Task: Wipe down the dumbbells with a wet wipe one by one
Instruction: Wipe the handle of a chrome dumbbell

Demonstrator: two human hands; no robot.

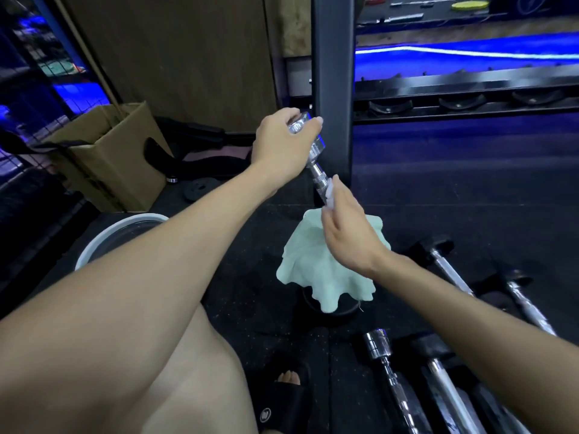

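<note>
- Two bare hands worked one shiny chrome dumbbell (314,158), held tilted in the air in front of a black upright rack post (332,89).
- Gripped at its upper chrome head by the left hand (282,142), fingers and thumb curled round the metal.
- Pinched low on the knurled handle by the right hand (344,227), thumb and fingers closed on a pale green wet wipe (326,270) wrapped at the bar.
- Draped loosely below the right hand, the rest of that wipe, hiding the dumbbell's lower end above a dark round disc on the black rubber floor (438,189).
- Lay on the floor at lower right: several more dumbbells with chrome bars (388,371), some with black heads, close together.
- Stood at left: a white-rimmed round bucket (103,236), partly hidden by the left forearm, and behind it an open brown cardboard box (109,161).
- Showed near the bottom edge: a bare knee and toes in a black slide sandal (282,399).
- Ran across upper right: a black rack shelf with round cradles (457,103), lit blue behind.
</note>
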